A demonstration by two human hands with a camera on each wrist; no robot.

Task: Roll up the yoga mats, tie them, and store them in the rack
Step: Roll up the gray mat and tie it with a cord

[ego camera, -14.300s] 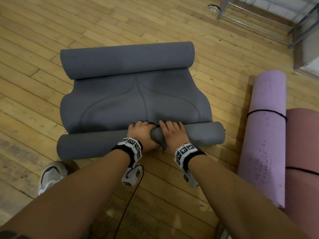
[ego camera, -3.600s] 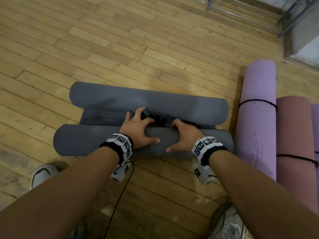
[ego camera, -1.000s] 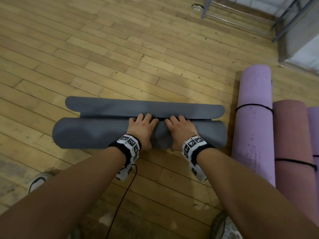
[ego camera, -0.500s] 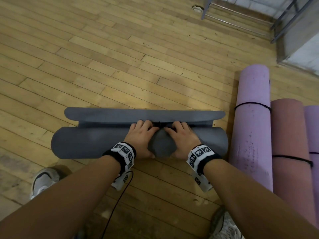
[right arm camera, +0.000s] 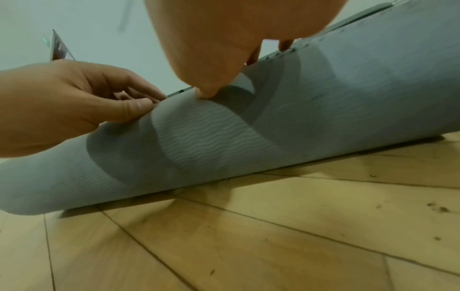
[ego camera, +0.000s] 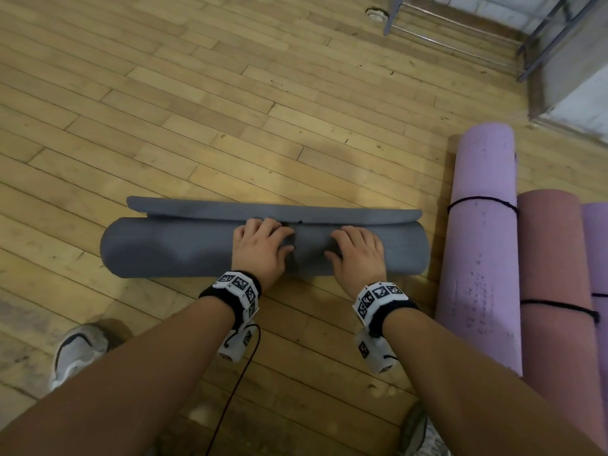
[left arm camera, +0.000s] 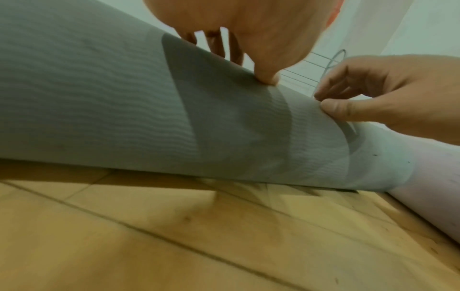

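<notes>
A grey yoga mat point(ego camera: 171, 248) lies rolled crosswise on the wooden floor, with a narrow flap point(ego camera: 197, 207) of its far end still flat behind the roll. My left hand point(ego camera: 263, 238) and right hand point(ego camera: 355, 245) sit side by side on the roll's middle, fingers curled over the far side and thumbs on the near side. A bit of black cord point(ego camera: 294, 222) shows between them at the seam. In the left wrist view the thumb of my left hand point(left arm camera: 248, 39) presses into the ribbed mat point(left arm camera: 99, 98). In the right wrist view my right hand point(right arm camera: 224, 49) does the same on the mat point(right arm camera: 348, 108).
To the right lie rolled mats tied with black cord: a lilac one point(ego camera: 480, 241), a dusty pink one point(ego camera: 556, 291) and another lilac one point(ego camera: 597, 258). Metal rack legs point(ego camera: 391, 14) stand at the far right. My shoes point(ego camera: 77, 353) point(ego camera: 421, 432) flank a black cable point(ego camera: 237, 390).
The roll has grown thicker and taken in more of the mat, leaving a narrower far flap. My hands have moved a little apart on the roll's middle.
</notes>
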